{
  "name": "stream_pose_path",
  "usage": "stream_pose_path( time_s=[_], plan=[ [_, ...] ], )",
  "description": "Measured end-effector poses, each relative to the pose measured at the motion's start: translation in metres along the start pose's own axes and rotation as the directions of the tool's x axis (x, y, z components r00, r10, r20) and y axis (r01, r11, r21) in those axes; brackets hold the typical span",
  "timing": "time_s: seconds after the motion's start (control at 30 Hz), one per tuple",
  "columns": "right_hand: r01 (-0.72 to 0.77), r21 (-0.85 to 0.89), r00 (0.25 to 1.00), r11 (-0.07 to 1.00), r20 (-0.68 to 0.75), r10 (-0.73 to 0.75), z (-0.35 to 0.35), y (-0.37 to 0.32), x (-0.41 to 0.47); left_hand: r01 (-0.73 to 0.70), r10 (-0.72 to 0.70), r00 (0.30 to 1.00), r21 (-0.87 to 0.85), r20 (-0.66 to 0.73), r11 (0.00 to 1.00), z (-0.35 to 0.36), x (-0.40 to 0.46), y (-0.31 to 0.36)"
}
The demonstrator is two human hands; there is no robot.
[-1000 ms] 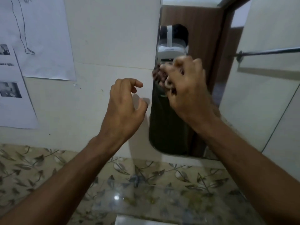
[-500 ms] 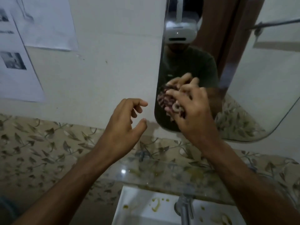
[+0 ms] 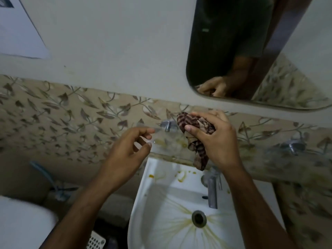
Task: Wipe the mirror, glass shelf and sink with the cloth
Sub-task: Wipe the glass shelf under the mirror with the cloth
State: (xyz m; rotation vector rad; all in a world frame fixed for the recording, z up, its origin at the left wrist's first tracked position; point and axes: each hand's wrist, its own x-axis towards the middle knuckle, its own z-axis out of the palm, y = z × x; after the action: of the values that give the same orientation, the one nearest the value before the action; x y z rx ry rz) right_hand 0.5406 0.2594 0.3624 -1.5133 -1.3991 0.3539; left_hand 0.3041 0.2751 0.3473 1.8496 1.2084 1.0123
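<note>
My right hand [image 3: 218, 139] grips a bunched brown striped cloth [image 3: 196, 133] just above the glass shelf [image 3: 269, 155], below the mirror [image 3: 242, 42] on the wall. A tail of the cloth hangs down toward the tap. My left hand [image 3: 128, 150] hovers at the shelf's left end with loosely curled fingers and holds nothing. The white sink [image 3: 161, 212] lies under both hands, streaked with yellow stains around its drain [image 3: 198, 218]. The mirror reflects my right hand and the cloth.
A metal tap [image 3: 212, 191] stands at the sink's back edge. Metal shelf brackets [image 3: 167, 125] are fixed to the leaf-patterned tiles. A white toilet tank [image 3: 23, 223] sits at the lower left, a blue hose [image 3: 45, 173] beside it, papers [image 3: 16, 29] on the wall above.
The view has tipped down from the mirror to the sink. My right hand has come off the mirror with the cloth and dropped to shelf height; my left hand lowered with it.
</note>
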Motion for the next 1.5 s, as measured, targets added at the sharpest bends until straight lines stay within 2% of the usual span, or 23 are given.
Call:
stream_pose_path(
  time_s=[0.17, 0.3, 0.43, 0.57, 0.63, 0.7, 0.77, 0.87, 1.0, 1.07, 1.13, 1.2, 1.27, 1.37, 1.43, 1.5],
  plan=[
    [-0.046, 0.004, 0.998, 0.999, 0.044, 0.046, 0.04, 0.0, -0.002, 0.099, -0.107, 0.99, -0.087, -0.089, 0.991, 0.015, -0.031, -0.036],
    [0.035, -0.115, 0.999, 0.993, 0.03, -0.032, 0.067, -0.001, 0.004, 0.163, -0.169, 0.984, -0.111, -0.049, 0.98, 0.022, -0.052, -0.052],
    [0.115, -0.175, 0.989, 0.978, 0.109, -0.097, 0.09, -0.008, 0.024, 0.177, -0.184, 0.981, -0.103, -0.058, 0.979, 0.016, -0.05, -0.063],
    [0.146, -0.214, 0.971, 0.966, 0.218, -0.098, 0.113, -0.004, 0.035, 0.175, -0.182, 0.979, -0.09, -0.087, 0.981, 0.008, -0.038, -0.066],
    [0.196, -0.365, 0.962, 0.91, 0.251, -0.106, 0.123, 0.003, 0.027, 0.141, -0.143, 0.984, -0.027, -0.105, 0.99, 0.003, -0.028, -0.065],
    [0.226, -0.511, 0.969, 0.829, 0.205, -0.138, 0.13, 0.006, 0.012, 0.097, -0.091, 0.988, 0.046, -0.123, 0.994, -0.001, -0.017, -0.065],
    [0.25, -0.549, 0.968, 0.798, 0.168, -0.187, 0.136, 0.005, -0.005, 0.075, -0.059, 0.987, 0.105, -0.15, 0.992, -0.004, -0.007, -0.065],
    [0.287, -0.579, 0.955, 0.763, 0.232, -0.183, 0.152, -0.002, -0.016, 0.091, -0.064, 0.977, 0.126, -0.202, 0.988, -0.006, 0.003, -0.067],
    [0.344, -0.647, 0.937, 0.68, 0.286, -0.201, 0.174, -0.017, -0.013, 0.144, -0.12, 0.95, 0.065, -0.289, 0.987, -0.01, 0.008, -0.073],
    [0.359, -0.633, 0.932, 0.686, 0.28, -0.229, 0.177, -0.018, -0.013, 0.155, -0.138, 0.944, 0.035, -0.3, 0.987, -0.011, 0.008, -0.072],
    [0.332, -0.611, 0.943, 0.718, 0.229, -0.242, 0.167, -0.012, -0.016, 0.15, -0.134, 0.951, 0.038, -0.278, 0.988, -0.009, 0.01, -0.068],
    [0.231, -0.647, 0.973, 0.727, 0.136, -0.188, 0.143, 0.001, -0.023, 0.126, -0.106, 0.962, 0.065, -0.251, 0.99, -0.007, 0.012, -0.066],
    [0.078, -0.733, 0.995, 0.676, 0.016, -0.098, 0.109, 0.019, -0.028, 0.075, -0.052, 0.971, 0.092, -0.235, 0.993, -0.007, 0.012, -0.065],
    [-0.122, -0.792, 0.986, 0.598, -0.166, -0.018, 0.077, 0.037, -0.03, 0.032, -0.009, 0.975, 0.099, -0.22, 0.995, -0.005, 0.01, -0.066],
    [-0.194, -0.798, 0.979, 0.571, -0.191, 0.064, 0.09, 0.03, -0.027, 0.013, 0.011, 0.977, 0.11, -0.213, 0.994, -0.003, 0.009, -0.067],
    [-0.142, -0.821, 0.99, 0.553, -0.115, 0.084, 0.121, 0.012, -0.026, 0.029, -0.003, 0.977, 0.122, -0.212, 0.992, -0.002, 0.011, -0.067]
  ],
)
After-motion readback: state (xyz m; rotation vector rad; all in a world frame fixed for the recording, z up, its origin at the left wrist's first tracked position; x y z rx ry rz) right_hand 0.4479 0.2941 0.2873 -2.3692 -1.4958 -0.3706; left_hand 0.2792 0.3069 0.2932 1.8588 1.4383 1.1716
